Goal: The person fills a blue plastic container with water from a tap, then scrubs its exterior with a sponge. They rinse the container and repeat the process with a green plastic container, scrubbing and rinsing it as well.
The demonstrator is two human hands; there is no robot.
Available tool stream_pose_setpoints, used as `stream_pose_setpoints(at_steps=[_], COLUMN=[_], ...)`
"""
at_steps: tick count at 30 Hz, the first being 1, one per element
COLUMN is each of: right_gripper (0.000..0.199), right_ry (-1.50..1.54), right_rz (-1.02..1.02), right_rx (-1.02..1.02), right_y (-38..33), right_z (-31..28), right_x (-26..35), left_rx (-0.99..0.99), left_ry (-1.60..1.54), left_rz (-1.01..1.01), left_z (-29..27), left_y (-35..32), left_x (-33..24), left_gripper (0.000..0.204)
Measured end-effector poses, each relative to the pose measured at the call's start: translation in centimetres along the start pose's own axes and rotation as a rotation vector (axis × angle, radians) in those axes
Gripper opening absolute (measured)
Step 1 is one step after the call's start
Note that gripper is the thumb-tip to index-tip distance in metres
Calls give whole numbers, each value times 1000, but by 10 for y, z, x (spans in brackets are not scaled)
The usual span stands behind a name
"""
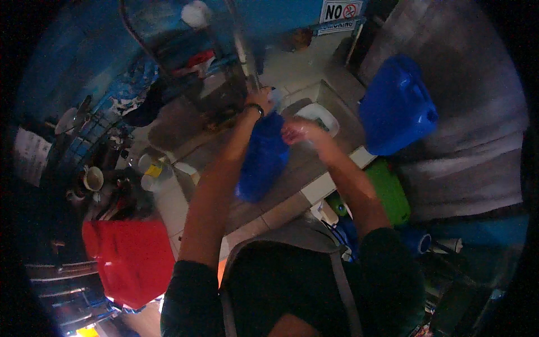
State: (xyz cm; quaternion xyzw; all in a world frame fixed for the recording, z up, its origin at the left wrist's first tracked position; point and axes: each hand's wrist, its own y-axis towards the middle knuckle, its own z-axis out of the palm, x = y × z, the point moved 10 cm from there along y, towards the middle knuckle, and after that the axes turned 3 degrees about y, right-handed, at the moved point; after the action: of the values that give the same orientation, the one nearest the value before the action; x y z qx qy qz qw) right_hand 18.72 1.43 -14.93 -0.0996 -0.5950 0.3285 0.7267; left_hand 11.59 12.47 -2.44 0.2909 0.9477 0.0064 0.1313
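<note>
A blue plastic container (263, 160) stands in the sink (227, 216) in front of me. My left hand (260, 99), with a dark band at the wrist, reaches over its top beside the upright metal pipe (241, 48). Its fingers close around something pale and see-through that I cannot make out. My right hand (302, 132) hovers just right of the container's upper part. Motion smears its wet-looking fingers, so whether they hold anything is unclear. Behind that hand lies a white basin (331, 119), partly covered by it.
A second blue jerrycan (396, 109) stands at the right by a grey curtain (466, 163), with a green container (387, 191) below. At the lower left is a red jerrycan (132, 261). Clear tubs (150, 174) and a mug (93, 178) sit on the left.
</note>
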Motion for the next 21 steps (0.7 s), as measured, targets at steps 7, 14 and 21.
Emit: stream_pose_setpoints(at_steps=[7,14,21], right_gripper=[39,17,25], right_ry=[858,649,-453], right_rz=[204,-163,-84], right_rx=[-125,-264,-166], right_y=[47,32,-24], right_z=[135,108,9], right_x=[-90,-54,-40], left_rx=[77,-407,-773], left_ry=[45,-453,-748], left_rz=[354,13,-544], left_z=[-24,-77,3], left_y=[8,-93,-259], left_x=[-61,108,258], left_gripper=[30,37,54])
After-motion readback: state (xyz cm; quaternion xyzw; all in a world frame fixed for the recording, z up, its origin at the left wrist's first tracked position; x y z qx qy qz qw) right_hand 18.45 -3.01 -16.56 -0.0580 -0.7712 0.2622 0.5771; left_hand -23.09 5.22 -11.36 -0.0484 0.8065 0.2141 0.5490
